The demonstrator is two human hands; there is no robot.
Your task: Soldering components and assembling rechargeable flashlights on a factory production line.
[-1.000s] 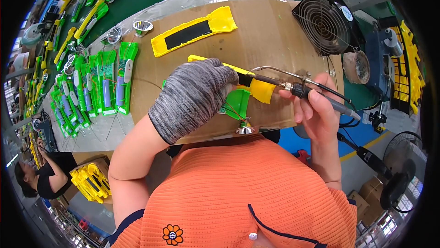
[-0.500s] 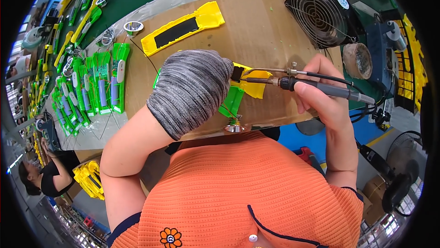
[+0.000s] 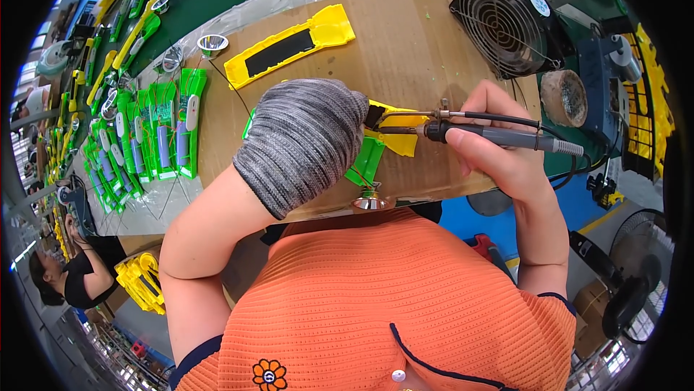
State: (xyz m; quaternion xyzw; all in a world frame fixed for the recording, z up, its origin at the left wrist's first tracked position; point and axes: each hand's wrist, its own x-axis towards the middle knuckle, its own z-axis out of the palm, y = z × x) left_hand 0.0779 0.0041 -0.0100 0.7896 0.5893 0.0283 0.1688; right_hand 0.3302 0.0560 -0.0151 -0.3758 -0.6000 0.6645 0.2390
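My left hand [image 3: 307, 141], in a grey knit glove, is curled over the parts on the cardboard, its fingertips hidden beneath it. From under it stick out a yellow plastic casing [image 3: 402, 143] with a black patch and a green plastic casing [image 3: 369, 162]. A silver reflector cup [image 3: 371, 201] is wired to the green one. My right hand [image 3: 502, 145] grips a soldering iron [image 3: 481, 136] like a pen, with a thin metal feed tube [image 3: 412, 113] running above it. The iron's tip points left, over the yellow casing and close to my gloved fingers; contact cannot be made out.
Another yellow casing [image 3: 289, 47] lies behind my left hand, near a reflector [image 3: 212, 44]. Several green casings [image 3: 189, 127] with batteries and wires stand at left. A fan [image 3: 502, 22] and a round brown container [image 3: 564, 98] are at back right. Someone [image 3: 79, 268] sits far left.
My right hand has shifted left with the soldering iron, bringing its tip nearer my left hand. My left hand has stayed in place.
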